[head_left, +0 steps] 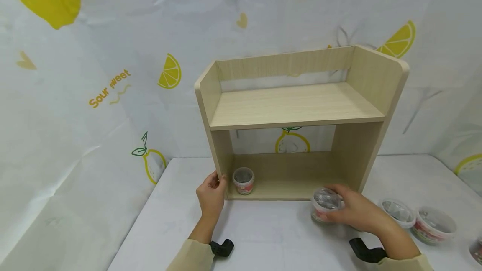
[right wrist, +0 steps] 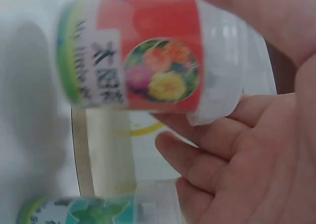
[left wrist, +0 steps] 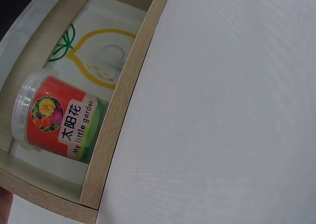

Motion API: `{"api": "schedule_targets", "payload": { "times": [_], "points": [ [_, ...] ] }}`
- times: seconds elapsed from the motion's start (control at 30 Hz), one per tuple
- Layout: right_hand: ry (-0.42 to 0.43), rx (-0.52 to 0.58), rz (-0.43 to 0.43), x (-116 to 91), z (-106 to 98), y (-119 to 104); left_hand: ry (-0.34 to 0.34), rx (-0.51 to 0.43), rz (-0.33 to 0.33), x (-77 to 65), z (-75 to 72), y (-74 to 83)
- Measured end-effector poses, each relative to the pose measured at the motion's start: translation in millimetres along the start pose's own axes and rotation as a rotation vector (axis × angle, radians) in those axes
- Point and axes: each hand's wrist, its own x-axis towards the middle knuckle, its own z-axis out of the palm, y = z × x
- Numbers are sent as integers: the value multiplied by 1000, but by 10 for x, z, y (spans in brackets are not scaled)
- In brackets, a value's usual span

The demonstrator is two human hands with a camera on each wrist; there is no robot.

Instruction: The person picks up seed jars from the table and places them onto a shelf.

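A small wooden shelf [head_left: 297,106] with two levels stands on the white table. My left hand [head_left: 212,195] grips the front edge of its left side panel near the bottom. On the lower board, just inside that panel, a clear plastic cup [head_left: 243,181] stands upright; its red label [left wrist: 54,115] has a flower picture. My right hand [head_left: 355,208] holds a second clear plastic cup [head_left: 324,206] by its upper part, in front of the shelf's lower right. That cup bears the same kind of red flower label [right wrist: 153,51].
Right of my right hand stand a clear cup [head_left: 397,212] and a wider cup with a red label [head_left: 433,226]. Another cup [head_left: 477,251] is cut off at the right edge. A teal-labelled cup [right wrist: 98,211] shows low in the right wrist view. A lemon-print sheet [head_left: 113,137] hangs behind.
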Motion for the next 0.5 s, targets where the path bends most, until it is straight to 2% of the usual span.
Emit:
{"api": "schedule_targets", "payload": {
  "times": [0.33, 0.43, 0.5],
  "points": [
    [72, 119, -31, 6, -24, -140, -2, 32, 15, -2, -14, 1],
    [100, 207, -14, 13, 1, -171, 0, 41, 23, 0, -13, -5],
    [115, 307, -6, 30, 43, -185, 1, 42, 24, 1, -11, -8]
  ]
}}
